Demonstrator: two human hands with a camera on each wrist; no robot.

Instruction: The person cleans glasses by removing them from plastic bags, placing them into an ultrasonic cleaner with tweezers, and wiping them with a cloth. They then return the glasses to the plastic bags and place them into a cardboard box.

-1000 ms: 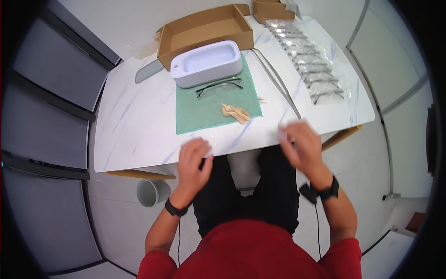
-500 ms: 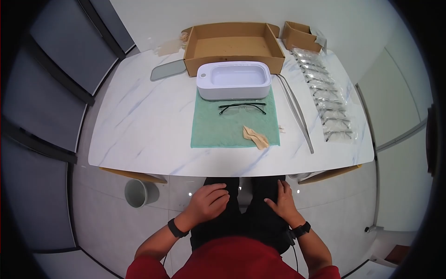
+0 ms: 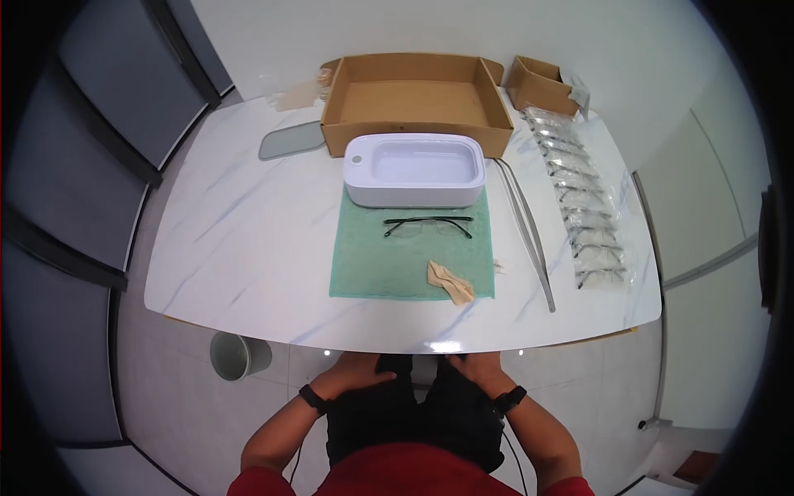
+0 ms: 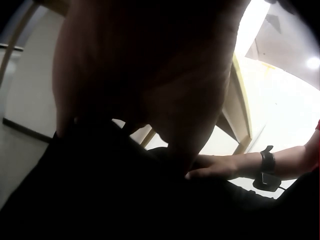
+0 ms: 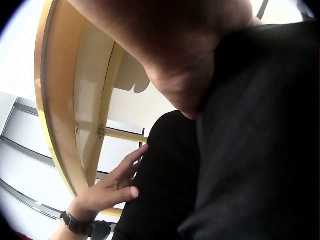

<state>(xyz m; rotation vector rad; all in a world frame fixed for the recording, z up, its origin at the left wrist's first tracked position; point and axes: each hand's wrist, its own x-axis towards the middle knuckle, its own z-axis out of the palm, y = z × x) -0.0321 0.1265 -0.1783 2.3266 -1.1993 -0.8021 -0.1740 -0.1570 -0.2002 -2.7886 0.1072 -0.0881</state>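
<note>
My left hand rests on the left thigh of the black trousers, below the table's front edge. On the other thigh lies my right hand, its fingertips hidden under the table edge in the head view. Both hands are relaxed and hold nothing; the left wrist view also shows the right hand flat on the leg. Black-framed glasses lie on a green cloth, in front of a white tub with a round button. A crumpled beige cloth lies at the green cloth's front right corner.
Long metal tweezers lie right of the green cloth. Several bagged glasses form a column farther right. A large open cardboard box, a smaller box and a grey lid are behind. A bin stands on the floor.
Both hands have come down from the table's front edge onto the thighs and settled there. The head view has shifted; the things on the table keep their places.
</note>
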